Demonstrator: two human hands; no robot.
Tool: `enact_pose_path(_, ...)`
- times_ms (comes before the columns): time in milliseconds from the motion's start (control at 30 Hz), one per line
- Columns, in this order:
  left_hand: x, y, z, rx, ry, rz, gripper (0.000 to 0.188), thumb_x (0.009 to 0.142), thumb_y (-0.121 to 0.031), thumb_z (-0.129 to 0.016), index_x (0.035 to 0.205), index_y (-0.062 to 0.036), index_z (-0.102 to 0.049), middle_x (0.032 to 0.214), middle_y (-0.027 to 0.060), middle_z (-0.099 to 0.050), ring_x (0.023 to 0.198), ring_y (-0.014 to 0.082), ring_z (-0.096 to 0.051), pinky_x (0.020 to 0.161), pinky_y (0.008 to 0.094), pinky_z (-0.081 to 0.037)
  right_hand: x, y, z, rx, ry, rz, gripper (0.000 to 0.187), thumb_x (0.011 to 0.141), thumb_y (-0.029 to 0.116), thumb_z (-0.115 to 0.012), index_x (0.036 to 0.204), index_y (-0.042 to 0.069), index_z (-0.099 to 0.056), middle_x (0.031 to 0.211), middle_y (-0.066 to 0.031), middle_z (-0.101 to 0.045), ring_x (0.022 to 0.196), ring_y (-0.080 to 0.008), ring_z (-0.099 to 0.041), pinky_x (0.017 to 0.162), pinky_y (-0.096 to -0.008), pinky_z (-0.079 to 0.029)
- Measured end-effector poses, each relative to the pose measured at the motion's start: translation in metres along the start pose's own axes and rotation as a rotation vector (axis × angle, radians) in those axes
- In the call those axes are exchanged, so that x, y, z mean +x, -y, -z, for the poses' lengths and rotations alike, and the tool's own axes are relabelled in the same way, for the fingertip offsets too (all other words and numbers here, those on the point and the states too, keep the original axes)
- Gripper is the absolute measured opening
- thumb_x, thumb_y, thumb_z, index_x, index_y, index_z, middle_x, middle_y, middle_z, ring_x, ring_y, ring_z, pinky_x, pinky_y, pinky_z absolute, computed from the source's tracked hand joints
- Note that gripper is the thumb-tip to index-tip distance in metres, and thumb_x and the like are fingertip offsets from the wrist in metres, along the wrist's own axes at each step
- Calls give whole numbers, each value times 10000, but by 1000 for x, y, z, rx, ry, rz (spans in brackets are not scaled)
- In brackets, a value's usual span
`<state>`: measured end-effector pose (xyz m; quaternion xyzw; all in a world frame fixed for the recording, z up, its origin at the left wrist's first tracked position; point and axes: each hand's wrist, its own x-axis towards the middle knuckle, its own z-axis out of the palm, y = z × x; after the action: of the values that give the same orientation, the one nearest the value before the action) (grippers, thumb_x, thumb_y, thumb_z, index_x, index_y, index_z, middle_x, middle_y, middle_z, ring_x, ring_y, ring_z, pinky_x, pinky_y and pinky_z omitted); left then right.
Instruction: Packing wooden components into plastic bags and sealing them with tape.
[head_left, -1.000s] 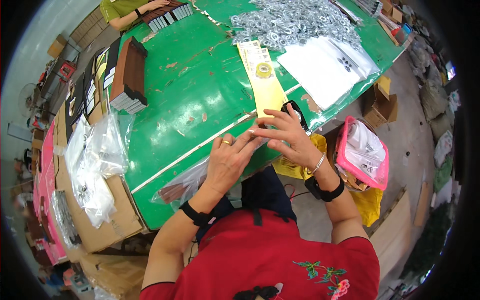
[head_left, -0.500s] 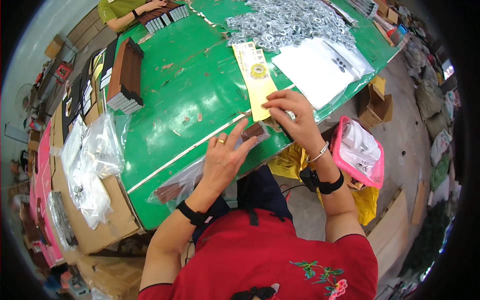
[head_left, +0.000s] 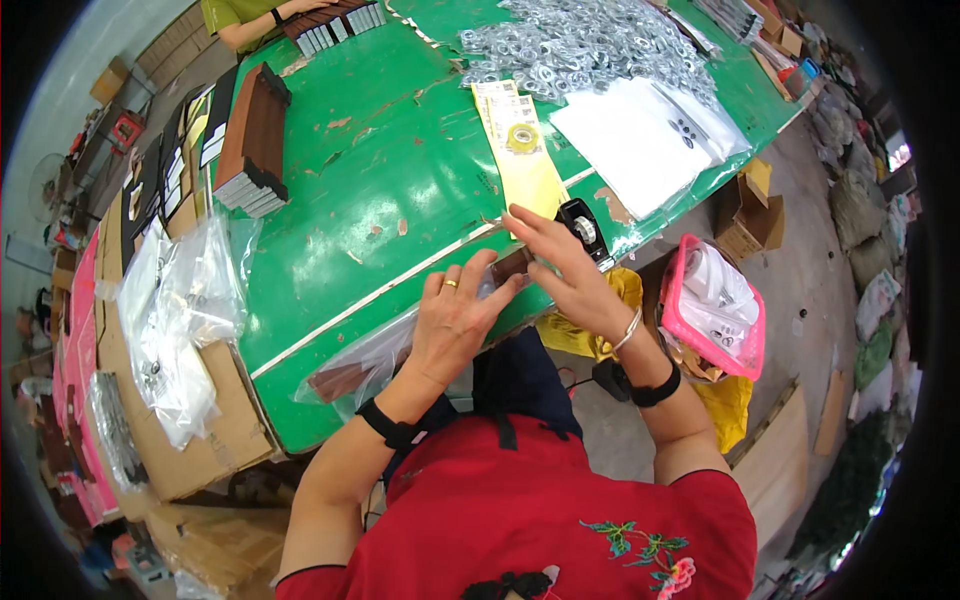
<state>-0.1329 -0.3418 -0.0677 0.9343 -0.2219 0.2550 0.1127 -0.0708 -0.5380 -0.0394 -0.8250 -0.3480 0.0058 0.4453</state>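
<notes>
Left hand over clear bag with brown piece inside, fingers half bent, can't tell if gripping. Right hand open, fingers outstretched near bag's end. Black tape dispenser just beyond right hand; yellow sheet beyond both, tape roll on it.

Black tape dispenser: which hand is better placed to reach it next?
Right, I'd judge: the right hand is close beside the black tape dispenser, while the left hand is farther off, over the bagged brown piece.
</notes>
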Motion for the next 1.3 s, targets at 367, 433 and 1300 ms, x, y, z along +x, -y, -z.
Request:
enact_pose_path(367, -1, -3, 1, 63, 7, -66, 461, 762, -130, -688, 1188, -305, -691, 1332, -15, -533, 873, 167, -548, 778, 336, -417, -20, -11, -17, 241, -74, -129, 604, 905, 87, -475, 1505, 130, -431, 1620, -140, -254, 1512, -319, -175, 1207, -466, -146)
enact_pose_path(433, -1, -3, 0, 67, 6, -70, 454, 766, -130, -682, 1186, -302, -692, 1331, -23, -537, 872, 164, -547, 775, 336, -416, -13, -2, -11, 375, -14, -164, 585, 906, 99, -477, 1490, 109, -452, 1625, -143, -242, 1517, -315, -163, 1211, -398, -154)
enact_pose_path(1300, -2, -7, -2, 130, 15, -110, 333, 859, -159, -582, 1152, -260, -704, 1487, -123, -474, 886, 184, -525, 802, 340, -415, -18, -23, -23, 204, -34, -158, 609, 890, 109, -440, 1498, 151, -445, 1646, -97, -212, 1535, -337, -74, 1191, -573, -3)
